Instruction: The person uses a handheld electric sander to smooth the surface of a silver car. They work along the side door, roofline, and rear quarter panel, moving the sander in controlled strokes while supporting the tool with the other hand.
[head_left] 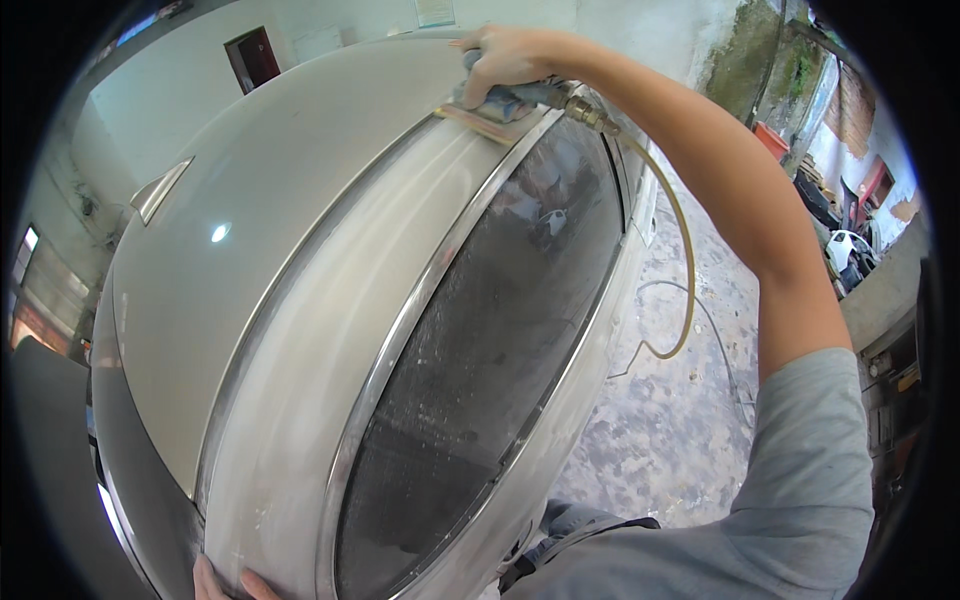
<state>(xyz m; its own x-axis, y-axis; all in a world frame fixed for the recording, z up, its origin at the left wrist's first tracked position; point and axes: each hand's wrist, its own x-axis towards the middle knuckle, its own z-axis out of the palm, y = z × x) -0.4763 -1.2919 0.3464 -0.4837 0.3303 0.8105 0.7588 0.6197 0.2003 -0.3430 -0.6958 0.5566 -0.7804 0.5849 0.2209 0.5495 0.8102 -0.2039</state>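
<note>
One bare right hand (512, 56) is curling round an air sander (502, 106) sitting at the far end of the pale strip (325, 270) along a car roof (300, 135); the left hand (208, 582), partly cut off, is resting parted fingers at the near end, gripping nothing visible. A yellowish hose (688, 255) is hanging from the sander.

Head-worn fisheye, left one of pair: looks down from close by, along car roof (240, 290) and side windows (480, 330).
</note>
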